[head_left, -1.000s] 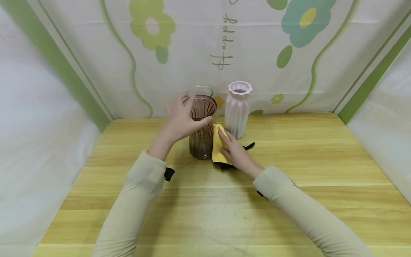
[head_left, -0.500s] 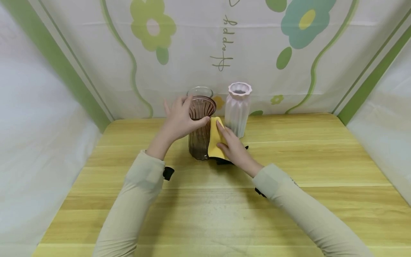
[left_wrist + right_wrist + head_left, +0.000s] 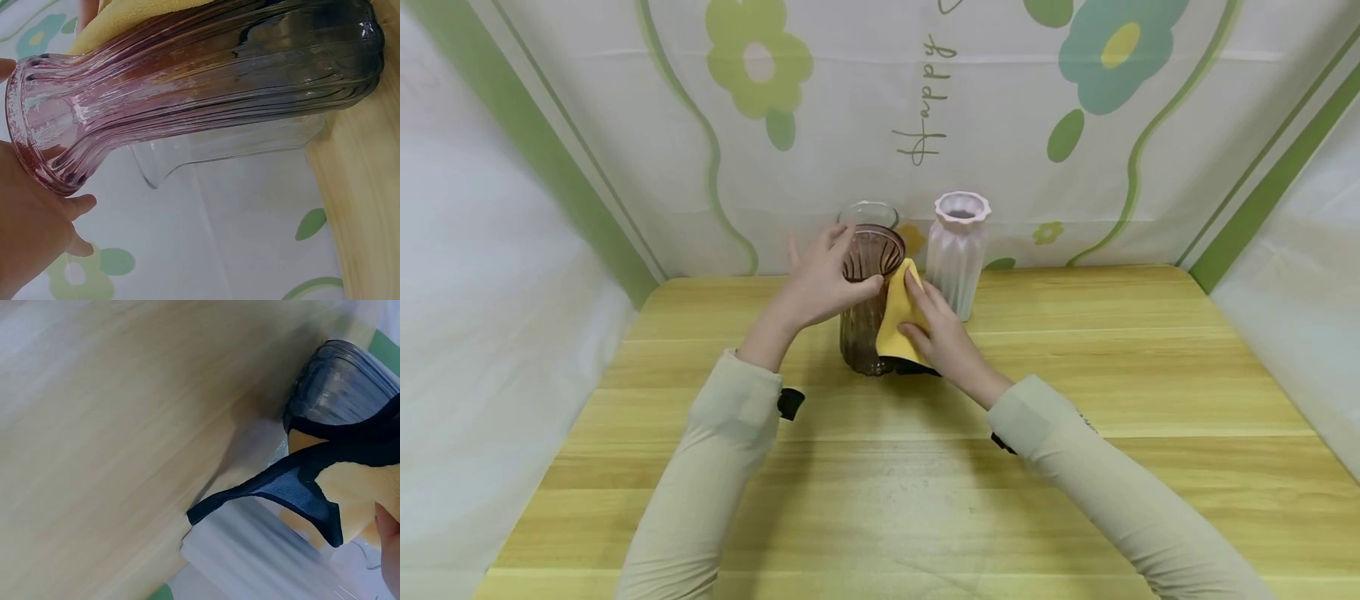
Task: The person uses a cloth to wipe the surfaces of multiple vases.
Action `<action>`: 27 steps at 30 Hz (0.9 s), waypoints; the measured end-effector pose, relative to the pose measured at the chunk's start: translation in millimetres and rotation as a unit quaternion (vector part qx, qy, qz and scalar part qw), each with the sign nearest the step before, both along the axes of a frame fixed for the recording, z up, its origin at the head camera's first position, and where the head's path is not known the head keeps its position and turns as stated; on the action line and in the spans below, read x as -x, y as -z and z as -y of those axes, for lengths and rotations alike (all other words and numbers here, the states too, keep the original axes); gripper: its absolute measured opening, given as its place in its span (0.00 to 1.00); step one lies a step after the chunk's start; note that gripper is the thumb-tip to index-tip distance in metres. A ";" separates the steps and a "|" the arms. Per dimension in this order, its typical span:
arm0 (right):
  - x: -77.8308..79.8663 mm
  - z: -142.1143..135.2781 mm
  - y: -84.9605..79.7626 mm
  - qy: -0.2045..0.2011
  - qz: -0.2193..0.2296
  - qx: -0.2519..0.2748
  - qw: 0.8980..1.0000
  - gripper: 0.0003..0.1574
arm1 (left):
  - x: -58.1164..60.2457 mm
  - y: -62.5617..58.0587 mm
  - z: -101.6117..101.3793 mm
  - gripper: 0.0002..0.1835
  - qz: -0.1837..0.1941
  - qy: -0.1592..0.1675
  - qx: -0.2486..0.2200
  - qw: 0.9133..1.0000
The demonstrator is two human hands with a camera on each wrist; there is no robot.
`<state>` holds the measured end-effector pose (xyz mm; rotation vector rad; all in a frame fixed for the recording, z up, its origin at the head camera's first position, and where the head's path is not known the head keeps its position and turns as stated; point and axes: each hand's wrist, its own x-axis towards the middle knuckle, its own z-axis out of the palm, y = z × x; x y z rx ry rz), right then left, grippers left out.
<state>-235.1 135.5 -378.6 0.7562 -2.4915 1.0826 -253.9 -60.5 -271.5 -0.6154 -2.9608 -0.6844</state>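
Observation:
A ribbed glass vase [image 3: 859,337], pink at the flared top and smoky dark toward the base, stands upright on the wooden table. My left hand [image 3: 822,283] holds it by the rim, thumb on the near side and fingers around the far left. In my right hand [image 3: 951,342] is a yellow cloth [image 3: 897,321] with a black edge, pressed against the vase's right side just under the rim. The right wrist view shows the cloth's black border [image 3: 275,475] hanging in loose folds. The cloth hides part of the glass wall.
Behind the tinted vase stands a clear glass vase [image 3: 237,147]. A white and pink fluted vase [image 3: 955,262] with a scalloped rim is to the right, close to my right hand. A flower-printed curtain [image 3: 850,108] rises at the table's [image 3: 880,500] back edge.
My right hand has moved the cloth up and slightly left along the vase's side, from low on the wall to near the rim. The left hand stays at the rim.

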 end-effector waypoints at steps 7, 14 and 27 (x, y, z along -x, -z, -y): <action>1.0 -5.5 12.6 0.004 0.047 -0.049 0.998 0.45 | -0.2 3.9 -2.3 0.50 -0.018 -0.016 -0.014 1.000; -0.1 -15.0 30.2 -0.003 0.068 -0.081 0.994 0.44 | 1.2 7.9 -4.8 0.49 -0.042 -0.036 -0.020 0.998; 0.7 -13.9 22.7 -0.008 0.040 -0.055 0.998 0.46 | 0.0 5.0 -3.6 0.50 -0.032 -0.038 -0.018 0.999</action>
